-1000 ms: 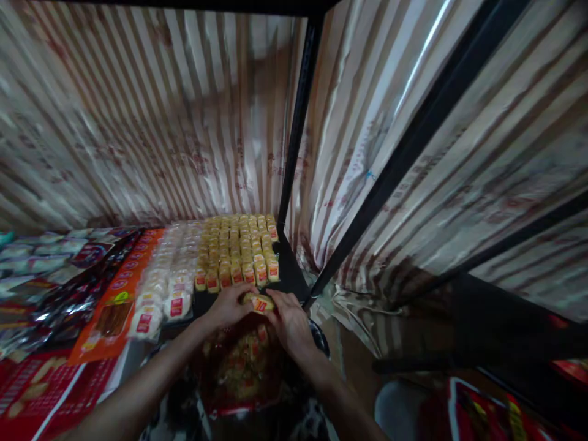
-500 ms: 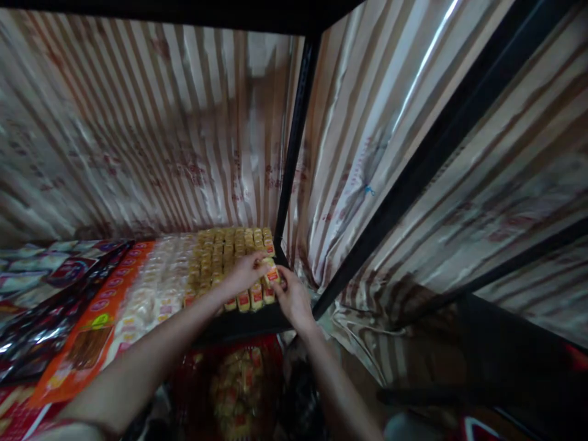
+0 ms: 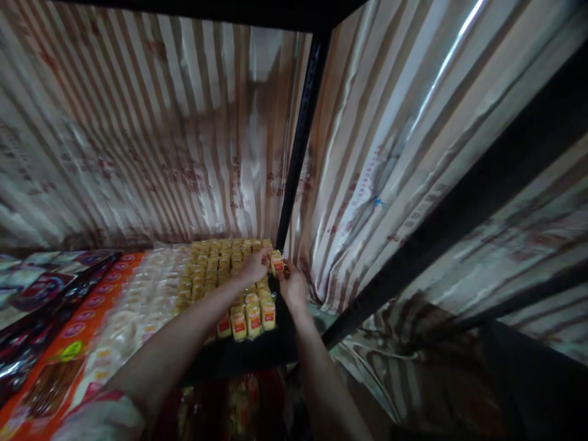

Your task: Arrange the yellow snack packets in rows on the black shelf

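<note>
Between my two hands is a small yellow snack packet (image 3: 277, 263) with a red label, held upright above the right edge of the shelf. My left hand (image 3: 255, 266) pinches its left side, and my right hand (image 3: 293, 286) grips its lower right side with the fingertips. Below and left of my hands stand tight rows of matching yellow packets (image 3: 254, 318), labels facing me at the front. My left forearm covers part of these rows. A black shelf (image 3: 239, 356) carries them.
Left of the yellow rows lie clear-wrapped pale packets (image 3: 142, 294), an orange snack bag (image 3: 87, 324) and dark shiny bags (image 3: 41, 294). A black post (image 3: 301, 135) rises at the corner, with a thick black bar (image 3: 413, 245) to the right. Striped sheeting (image 3: 206, 122) hangs behind.
Both hands have moved the packet toward the back right corner of the shelf, away from the front rows. The front packets now show more fully as the view has shifted.
</note>
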